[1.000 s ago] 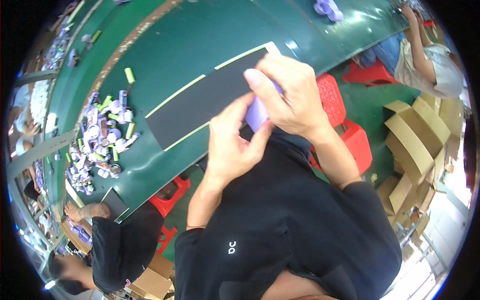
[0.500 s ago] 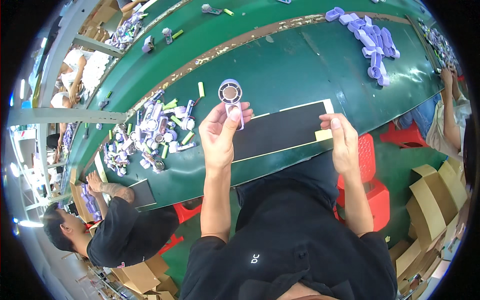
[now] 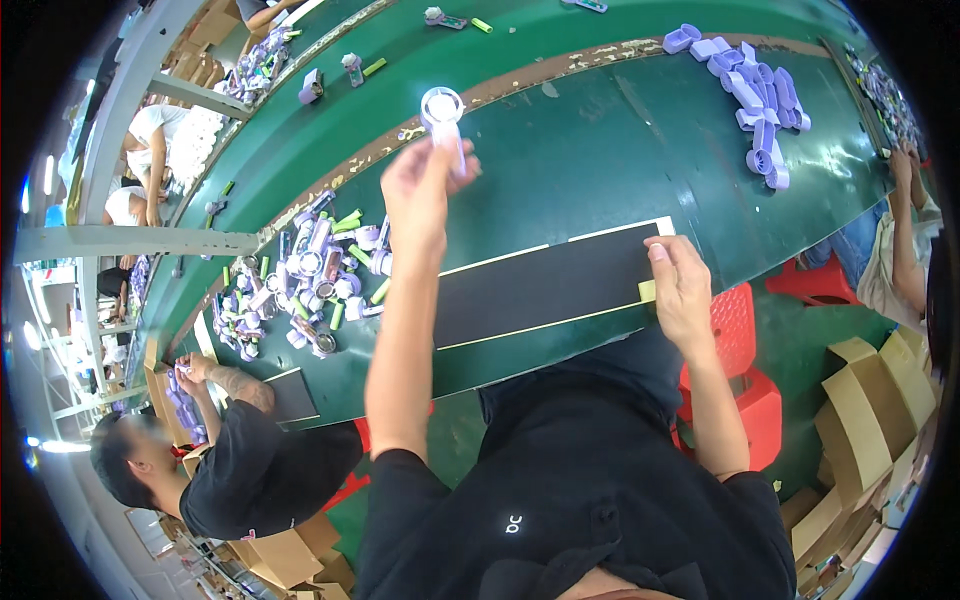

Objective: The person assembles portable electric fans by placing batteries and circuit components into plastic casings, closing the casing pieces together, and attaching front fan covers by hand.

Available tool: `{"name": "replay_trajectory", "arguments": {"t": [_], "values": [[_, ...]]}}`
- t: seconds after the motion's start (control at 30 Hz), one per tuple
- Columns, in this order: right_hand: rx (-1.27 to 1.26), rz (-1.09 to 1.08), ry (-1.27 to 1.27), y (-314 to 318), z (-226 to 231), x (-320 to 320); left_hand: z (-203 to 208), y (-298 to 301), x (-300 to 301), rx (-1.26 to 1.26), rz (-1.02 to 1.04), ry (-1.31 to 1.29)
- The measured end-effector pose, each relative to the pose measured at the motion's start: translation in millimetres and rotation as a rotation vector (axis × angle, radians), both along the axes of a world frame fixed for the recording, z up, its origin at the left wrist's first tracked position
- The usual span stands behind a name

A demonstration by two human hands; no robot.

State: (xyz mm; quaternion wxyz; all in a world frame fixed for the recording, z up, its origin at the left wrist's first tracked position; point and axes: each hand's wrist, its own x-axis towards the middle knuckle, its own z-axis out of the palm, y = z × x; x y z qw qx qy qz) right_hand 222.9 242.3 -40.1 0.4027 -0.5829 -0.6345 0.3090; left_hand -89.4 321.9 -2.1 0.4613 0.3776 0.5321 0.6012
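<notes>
A small lilac handheld fan with a round head is gripped by its handle in my left hand, thumb on top. It is raised over the green table, and its head looks bright in the light. My right hand hovers by the right end of a black mat with pale edges. Its fingers are curled together with the thumb, and nothing shows in them. A yellow tab on the mat lies just beside that hand.
Left of the mat lies a pile of fan parts with green cells. Purple shells are heaped at the far right. Beyond a worn ledge runs a green belt with scattered parts. A person works at the left; a red stool stands right.
My left hand has carried the fan away from me and slightly left, off the mat. My right hand has dropped slightly nearer and stays by the mat's end.
</notes>
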Motion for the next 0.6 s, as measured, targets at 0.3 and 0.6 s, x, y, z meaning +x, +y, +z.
{"name": "replay_trajectory", "arguments": {"t": [0.3,0.6], "values": [[0.326,0.014,-0.226,6.0,-39.2,-8.4,-60.2,220.9,-118.2,-0.468,0.460,1.082],[0.193,-0.032,-0.229,8.7,-43.5,-2.8,16.0,235.2,-126.2,-0.050,0.082,0.886]]}}
